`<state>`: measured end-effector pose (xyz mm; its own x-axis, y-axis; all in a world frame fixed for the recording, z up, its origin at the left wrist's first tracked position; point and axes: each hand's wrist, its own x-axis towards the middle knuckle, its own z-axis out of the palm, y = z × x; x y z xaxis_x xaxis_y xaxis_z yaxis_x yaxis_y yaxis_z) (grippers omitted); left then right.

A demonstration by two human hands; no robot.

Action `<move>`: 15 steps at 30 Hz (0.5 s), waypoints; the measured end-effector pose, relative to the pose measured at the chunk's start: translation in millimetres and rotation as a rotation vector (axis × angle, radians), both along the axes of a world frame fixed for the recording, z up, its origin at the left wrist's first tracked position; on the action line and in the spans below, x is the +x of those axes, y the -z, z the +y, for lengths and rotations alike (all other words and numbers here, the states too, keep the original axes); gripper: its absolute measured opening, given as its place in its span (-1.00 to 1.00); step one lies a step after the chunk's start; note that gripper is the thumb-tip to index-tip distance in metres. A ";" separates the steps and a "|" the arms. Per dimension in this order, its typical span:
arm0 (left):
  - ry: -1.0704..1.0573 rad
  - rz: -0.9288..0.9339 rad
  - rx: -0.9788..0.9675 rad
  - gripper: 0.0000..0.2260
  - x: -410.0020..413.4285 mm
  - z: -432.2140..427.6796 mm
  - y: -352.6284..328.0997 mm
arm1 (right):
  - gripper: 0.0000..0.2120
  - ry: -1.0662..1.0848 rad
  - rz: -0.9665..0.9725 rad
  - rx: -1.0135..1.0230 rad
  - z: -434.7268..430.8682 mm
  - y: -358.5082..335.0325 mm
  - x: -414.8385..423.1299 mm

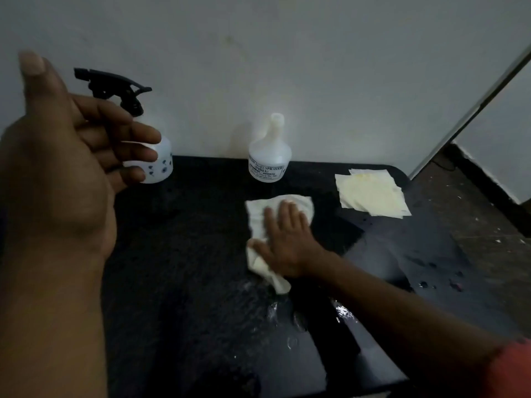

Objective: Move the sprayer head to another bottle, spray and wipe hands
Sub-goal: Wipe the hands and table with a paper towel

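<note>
A black sprayer head [115,87] sits on a white bottle [161,165] with small dark prints, at the back left of the black table [186,268]. A second white bottle [269,156] with a printed label stands capless at the back middle. My left hand [66,156] is raised close to the camera, palm up, fingers loosely curled, holding nothing, and it hides part of the printed bottle. My right hand [287,239] lies flat, pressing a crumpled white tissue [258,214] onto the table's middle.
A stack of pale yellow tissues [373,193] lies at the table's back right. Water drops and wet streaks [342,311] shine on the right and front of the table. A white wall rises behind. Speckled floor [474,214] lies to the right.
</note>
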<state>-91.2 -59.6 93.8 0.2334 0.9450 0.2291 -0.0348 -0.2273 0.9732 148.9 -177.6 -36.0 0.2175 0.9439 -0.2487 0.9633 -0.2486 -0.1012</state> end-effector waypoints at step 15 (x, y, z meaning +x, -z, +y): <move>-0.164 -0.091 -0.027 -0.54 -17.0 -21.6 -20.3 | -0.19 0.234 -0.098 -0.042 14.9 6.2 100.8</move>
